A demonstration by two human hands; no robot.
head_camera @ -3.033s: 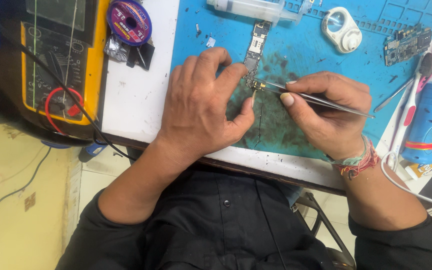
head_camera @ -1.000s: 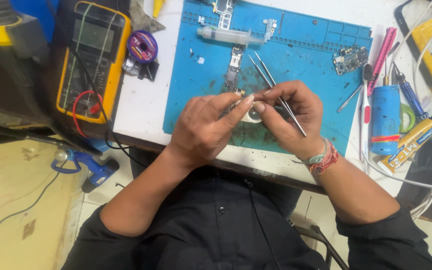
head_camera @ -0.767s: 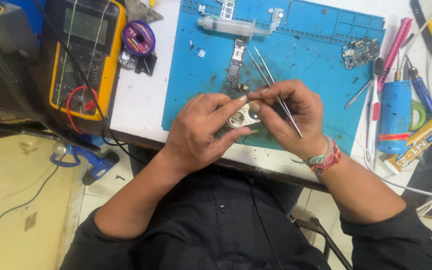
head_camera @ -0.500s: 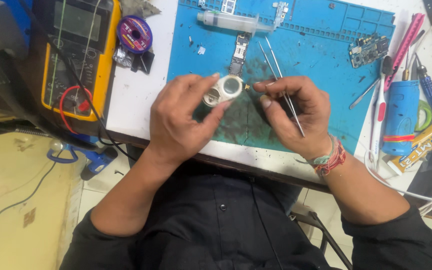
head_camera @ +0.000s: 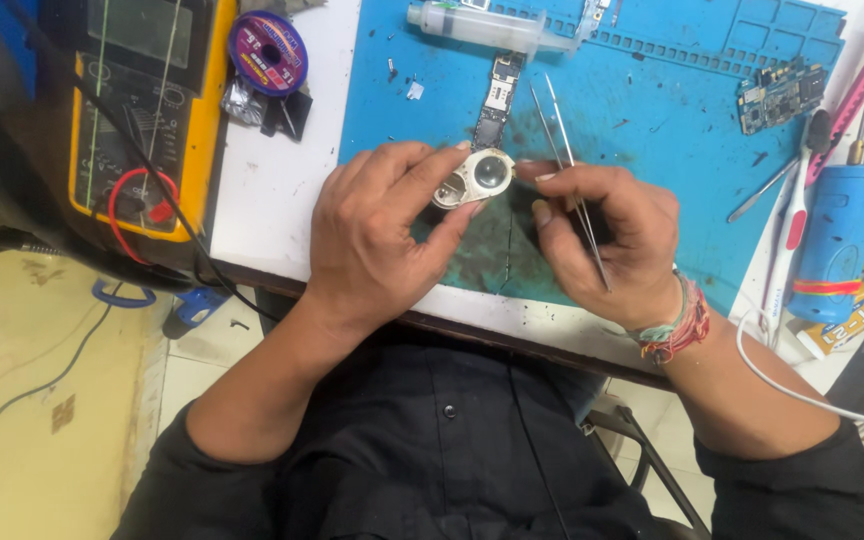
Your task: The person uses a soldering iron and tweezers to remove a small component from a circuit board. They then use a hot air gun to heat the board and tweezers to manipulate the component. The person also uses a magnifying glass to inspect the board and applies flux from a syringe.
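While held: one loupe (head_camera: 474, 178), one tweezers (head_camera: 572, 170).

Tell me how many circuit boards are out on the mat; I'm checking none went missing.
2: a long narrow board just above the left hand, and a small board at the mat's upper right. Hands may hide others.

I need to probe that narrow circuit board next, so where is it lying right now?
In the head view, the narrow circuit board lies on the blue mat, just beyond the left hand, below the syringe and left of the tweezers.
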